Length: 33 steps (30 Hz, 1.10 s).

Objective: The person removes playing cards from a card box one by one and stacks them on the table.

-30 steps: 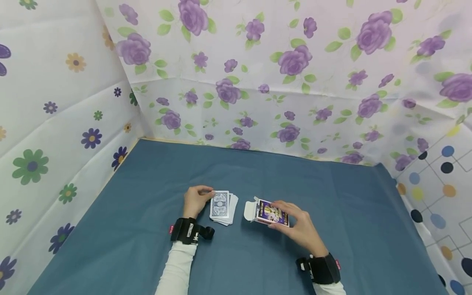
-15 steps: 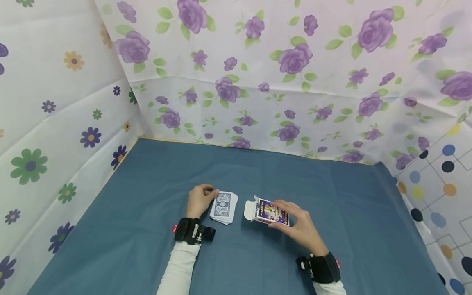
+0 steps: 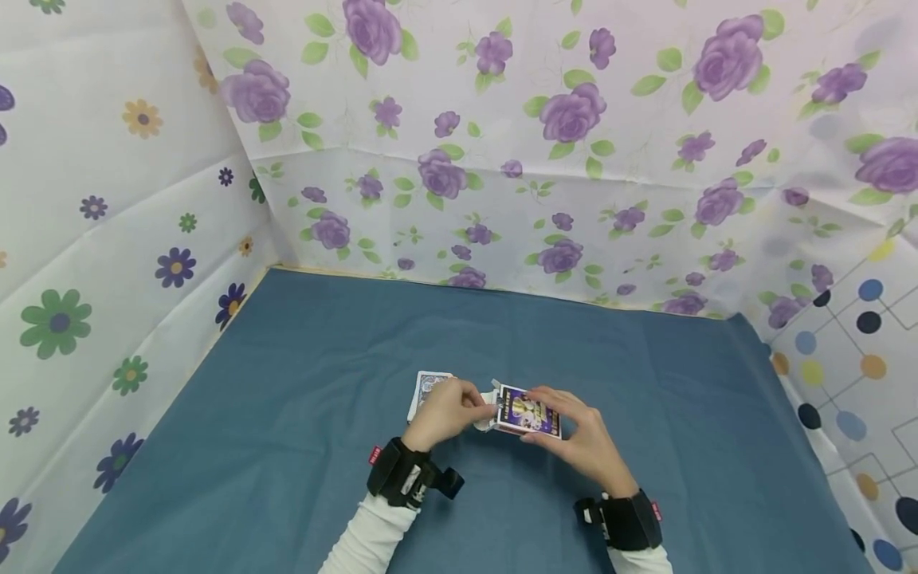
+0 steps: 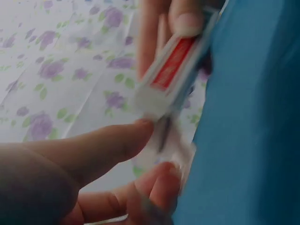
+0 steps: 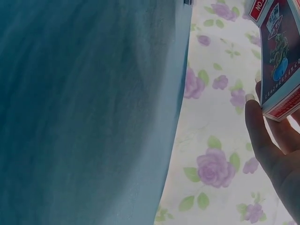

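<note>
My right hand (image 3: 584,438) holds a playing card box (image 3: 529,412) between thumb and fingers, above the cloth. The box has a purple-and-gold face, and its open end with a white flap (image 3: 482,425) points left. At that end my left hand (image 3: 443,413) pinches a playing card, blurred and mostly hidden by the fingers. In the left wrist view its thumb (image 4: 126,140) is right at the box's white end, and a thin dark edge (image 4: 164,133) shows past the fingertip. A pile of blue-backed playing cards (image 3: 426,385) lies partly covered by my left hand.
A blue cloth (image 3: 344,335) covers the table. Floral sheets (image 3: 502,199) rise behind it, with a daisy-patterned sheet (image 3: 107,263) on the left and a dotted one (image 3: 861,399) on the right. Each wrist wears a black strap (image 3: 631,522).
My left hand lifted the top card off the pile, then swung right across the remaining cards to the box's open end. My right hand and the box have barely moved.
</note>
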Each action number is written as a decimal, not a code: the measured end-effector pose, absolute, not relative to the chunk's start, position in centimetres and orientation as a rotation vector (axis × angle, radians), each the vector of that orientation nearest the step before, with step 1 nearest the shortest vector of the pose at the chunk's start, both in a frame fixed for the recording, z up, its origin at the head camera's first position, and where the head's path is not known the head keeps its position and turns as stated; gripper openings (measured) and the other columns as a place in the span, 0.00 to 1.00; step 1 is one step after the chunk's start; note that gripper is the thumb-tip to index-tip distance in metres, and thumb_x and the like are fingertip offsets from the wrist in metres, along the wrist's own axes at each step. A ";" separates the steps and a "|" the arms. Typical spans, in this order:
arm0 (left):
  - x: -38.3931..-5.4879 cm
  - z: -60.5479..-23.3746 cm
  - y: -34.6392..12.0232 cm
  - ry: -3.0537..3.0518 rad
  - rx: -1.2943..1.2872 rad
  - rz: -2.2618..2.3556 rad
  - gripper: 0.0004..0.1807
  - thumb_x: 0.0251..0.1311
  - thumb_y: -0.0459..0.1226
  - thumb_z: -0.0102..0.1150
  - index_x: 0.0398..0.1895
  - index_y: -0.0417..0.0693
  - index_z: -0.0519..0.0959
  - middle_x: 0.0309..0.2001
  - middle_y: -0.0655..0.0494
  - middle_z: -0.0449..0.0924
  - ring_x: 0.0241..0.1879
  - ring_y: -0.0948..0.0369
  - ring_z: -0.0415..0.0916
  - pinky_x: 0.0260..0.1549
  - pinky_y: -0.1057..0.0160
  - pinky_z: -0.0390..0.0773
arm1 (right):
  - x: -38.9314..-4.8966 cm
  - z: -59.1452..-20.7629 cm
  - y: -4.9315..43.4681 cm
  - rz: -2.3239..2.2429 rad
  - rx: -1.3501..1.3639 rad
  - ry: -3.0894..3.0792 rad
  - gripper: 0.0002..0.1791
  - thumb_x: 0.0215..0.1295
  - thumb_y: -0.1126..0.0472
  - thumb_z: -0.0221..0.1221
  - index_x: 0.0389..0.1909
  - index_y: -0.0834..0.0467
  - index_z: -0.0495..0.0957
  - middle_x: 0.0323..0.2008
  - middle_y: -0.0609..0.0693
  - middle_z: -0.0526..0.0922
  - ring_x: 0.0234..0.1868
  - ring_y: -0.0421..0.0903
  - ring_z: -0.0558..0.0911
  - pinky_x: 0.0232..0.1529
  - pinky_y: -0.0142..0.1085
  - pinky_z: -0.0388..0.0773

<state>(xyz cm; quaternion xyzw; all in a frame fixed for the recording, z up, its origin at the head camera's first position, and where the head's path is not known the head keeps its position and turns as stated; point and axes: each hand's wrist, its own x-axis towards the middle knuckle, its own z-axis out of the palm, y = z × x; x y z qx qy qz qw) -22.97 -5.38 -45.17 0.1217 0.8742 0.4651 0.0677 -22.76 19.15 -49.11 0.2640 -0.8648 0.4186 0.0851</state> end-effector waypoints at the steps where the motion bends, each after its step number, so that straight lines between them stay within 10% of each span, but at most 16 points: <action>1: -22.9 -45.3 -5.1 2.637 0.369 1.383 0.11 0.60 0.40 0.64 0.25 0.42 0.81 0.17 0.55 0.74 0.16 0.65 0.65 0.18 0.68 0.64 | -22.7 -49.1 19.1 1.247 0.794 -2.574 0.32 0.49 0.51 0.73 0.59 0.43 0.78 0.58 0.46 0.79 0.62 0.49 0.76 0.56 0.51 0.74; 11: -23.7 -46.3 -5.1 2.314 0.361 1.561 0.12 0.60 0.33 0.60 0.19 0.40 0.75 0.14 0.52 0.72 0.14 0.65 0.62 0.16 0.68 0.60 | -22.8 -49.1 19.0 1.273 0.800 -2.570 0.32 0.50 0.51 0.72 0.59 0.43 0.77 0.59 0.45 0.79 0.62 0.47 0.76 0.57 0.51 0.74; 22: -24.7 -45.8 -9.9 2.082 0.382 1.684 0.17 0.69 0.35 0.53 0.56 0.33 0.76 0.38 0.35 0.84 0.37 0.37 0.80 0.36 0.51 0.79 | -22.9 -49.2 19.3 1.228 0.766 -2.575 0.31 0.50 0.51 0.73 0.58 0.42 0.78 0.57 0.45 0.80 0.62 0.48 0.76 0.57 0.52 0.73; 33: -25.1 -45.3 -13.6 2.004 0.347 1.884 0.19 0.68 0.33 0.53 0.58 0.29 0.71 0.34 0.60 0.78 0.33 0.65 0.74 0.39 0.62 0.74 | -22.8 -49.0 19.3 1.227 0.764 -2.573 0.30 0.49 0.52 0.73 0.57 0.43 0.79 0.57 0.45 0.81 0.61 0.47 0.76 0.56 0.51 0.73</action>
